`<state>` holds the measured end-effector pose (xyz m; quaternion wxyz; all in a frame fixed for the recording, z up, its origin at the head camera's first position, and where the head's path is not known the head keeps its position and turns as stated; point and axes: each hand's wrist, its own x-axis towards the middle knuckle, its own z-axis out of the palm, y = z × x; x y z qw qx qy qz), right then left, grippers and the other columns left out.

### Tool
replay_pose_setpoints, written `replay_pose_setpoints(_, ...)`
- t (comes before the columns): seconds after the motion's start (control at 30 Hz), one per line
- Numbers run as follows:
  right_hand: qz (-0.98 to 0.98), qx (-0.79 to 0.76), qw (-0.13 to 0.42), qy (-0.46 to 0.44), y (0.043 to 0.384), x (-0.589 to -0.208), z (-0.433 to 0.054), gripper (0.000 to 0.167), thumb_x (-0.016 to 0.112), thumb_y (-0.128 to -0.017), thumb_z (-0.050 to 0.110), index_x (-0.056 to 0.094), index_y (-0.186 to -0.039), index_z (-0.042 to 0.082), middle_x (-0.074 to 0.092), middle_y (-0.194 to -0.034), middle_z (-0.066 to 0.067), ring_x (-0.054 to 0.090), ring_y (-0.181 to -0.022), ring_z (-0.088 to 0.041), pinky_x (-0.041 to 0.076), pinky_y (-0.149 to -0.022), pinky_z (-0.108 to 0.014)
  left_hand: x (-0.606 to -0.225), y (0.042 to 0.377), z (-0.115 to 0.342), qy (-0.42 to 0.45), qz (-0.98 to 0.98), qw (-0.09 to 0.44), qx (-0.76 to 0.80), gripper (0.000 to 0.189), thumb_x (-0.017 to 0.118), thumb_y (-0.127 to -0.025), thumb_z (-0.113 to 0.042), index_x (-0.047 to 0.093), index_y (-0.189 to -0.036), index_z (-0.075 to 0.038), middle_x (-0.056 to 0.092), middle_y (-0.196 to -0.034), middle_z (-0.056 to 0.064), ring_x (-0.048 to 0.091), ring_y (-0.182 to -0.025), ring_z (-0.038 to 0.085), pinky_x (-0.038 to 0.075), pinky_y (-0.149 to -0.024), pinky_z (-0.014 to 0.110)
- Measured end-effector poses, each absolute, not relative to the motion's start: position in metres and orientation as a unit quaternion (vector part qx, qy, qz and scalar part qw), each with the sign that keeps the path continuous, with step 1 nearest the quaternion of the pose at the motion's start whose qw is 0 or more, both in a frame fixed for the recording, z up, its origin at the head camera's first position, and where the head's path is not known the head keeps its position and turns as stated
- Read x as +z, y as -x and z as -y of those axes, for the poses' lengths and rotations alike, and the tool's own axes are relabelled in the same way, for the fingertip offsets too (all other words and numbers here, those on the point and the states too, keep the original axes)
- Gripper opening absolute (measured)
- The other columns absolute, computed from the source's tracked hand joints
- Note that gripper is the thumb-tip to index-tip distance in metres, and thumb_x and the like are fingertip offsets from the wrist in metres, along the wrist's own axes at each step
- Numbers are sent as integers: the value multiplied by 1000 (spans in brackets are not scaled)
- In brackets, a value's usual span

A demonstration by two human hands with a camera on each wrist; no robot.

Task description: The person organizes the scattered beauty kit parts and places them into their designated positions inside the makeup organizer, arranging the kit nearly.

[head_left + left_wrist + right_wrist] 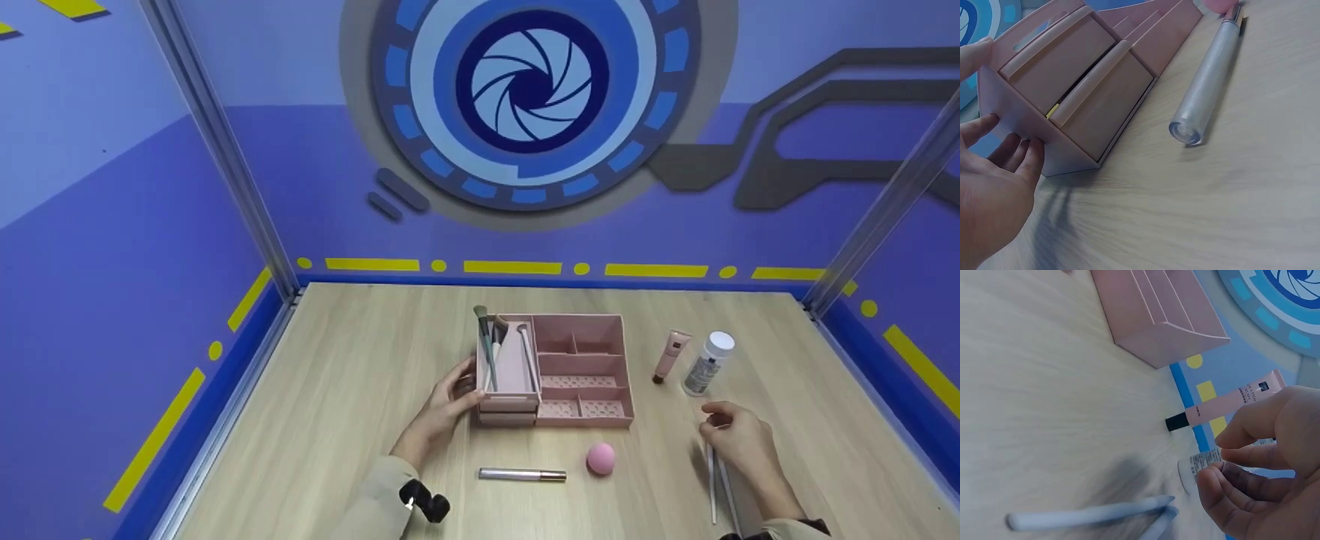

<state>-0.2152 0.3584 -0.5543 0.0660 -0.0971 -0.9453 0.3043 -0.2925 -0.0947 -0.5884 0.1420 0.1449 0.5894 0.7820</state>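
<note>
A pink makeup organizer [585, 367] with drawers at its left front stands on the table. Several makeup brushes [490, 349] lie in its upper left tray. My left hand [439, 412] holds the organizer's left side, fingertips [1030, 157] against the outer wall and thumb near the top edge. To the right, my right hand [739, 439] hovers over two slim pale sticks [1089, 515]. Its fingers are loosely bent, with nothing visible between them. Beyond it are a pink squeeze tube [671, 356] with a black cap and a white-capped bottle [709, 364], partly hidden in the right wrist view.
A clear tube with a gold-coloured end [523, 475] lies in front of the organizer. Beside it sits a pink round sponge [601, 458]. Blue patterned walls [300, 187] border the wooden table [337, 360] at the back and sides.
</note>
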Motion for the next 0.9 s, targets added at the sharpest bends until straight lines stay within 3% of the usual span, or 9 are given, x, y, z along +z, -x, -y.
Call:
replay_pose_setpoints(0.4,944,301,50,129,213,-558,-366,38,63,-78,8,65,-114,-4,67,-96,-17,61,-82,-24,45,-63,-28,-587,293,95,-148,-582,144,786,76,64,-90,-6,21,-153,1,29,-152,24,37,-134,31,38,-110,30)
replay_pose_setpoints(0.6,937,310,21,159,210,-560,-373,43,62,-79,7,61,-120,-5,64,-104,-20,60,-88,-28,46,-64,-28,-587,293,94,-143,-574,147,792,79,66,-89,-7,20,-153,1,29,-151,25,38,-133,29,39,-110,30)
replay_pose_setpoints(0.9,942,296,6,157,208,-565,-381,43,63,-79,7,60,-120,-5,64,-105,-20,59,-91,-30,46,-71,-37,-587,291,95,-135,-590,144,783,78,65,-89,-8,22,-153,-1,30,-151,21,36,-133,29,40,-108,29)
